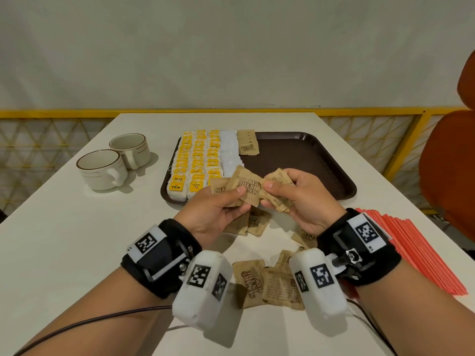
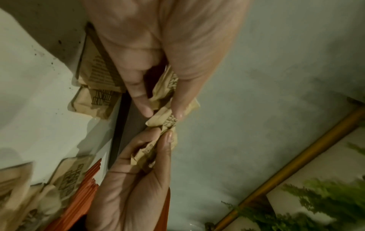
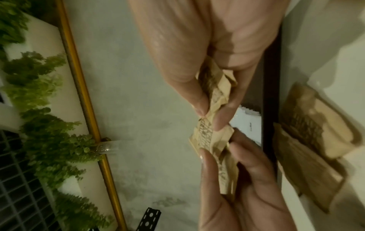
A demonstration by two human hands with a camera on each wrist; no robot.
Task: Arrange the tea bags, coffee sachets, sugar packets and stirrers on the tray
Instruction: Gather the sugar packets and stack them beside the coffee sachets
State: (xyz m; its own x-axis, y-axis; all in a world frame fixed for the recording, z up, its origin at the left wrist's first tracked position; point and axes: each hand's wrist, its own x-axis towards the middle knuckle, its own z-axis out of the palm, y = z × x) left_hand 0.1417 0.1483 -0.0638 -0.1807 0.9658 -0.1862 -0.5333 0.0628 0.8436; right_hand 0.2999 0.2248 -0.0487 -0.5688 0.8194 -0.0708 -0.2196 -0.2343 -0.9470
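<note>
Both hands hover over the near edge of the dark brown tray [image 1: 295,160], each holding brown sugar packets. My left hand [image 1: 240,200] pinches a fanned bunch of sugar packets [image 1: 244,187] between thumb and fingers. My right hand [image 1: 268,195] pinches another crumpled bunch [image 1: 279,182], and the two bunches touch. On the tray lie rows of yellow tea bags [image 1: 195,160], a column of white packets [image 1: 230,152] and a short stack of brown sugar packets [image 1: 246,143]. In the wrist views the pinched packets [image 2: 168,92] [image 3: 207,132] sit between both thumbs.
Loose brown sugar packets [image 1: 267,281] lie on the white table under my wrists, and more [image 1: 253,222] lie nearer the tray. Red stirrers [image 1: 416,247] are piled at the right. Two cups [image 1: 102,168] stand left of the tray. An orange chair [image 1: 452,163] stands at the right.
</note>
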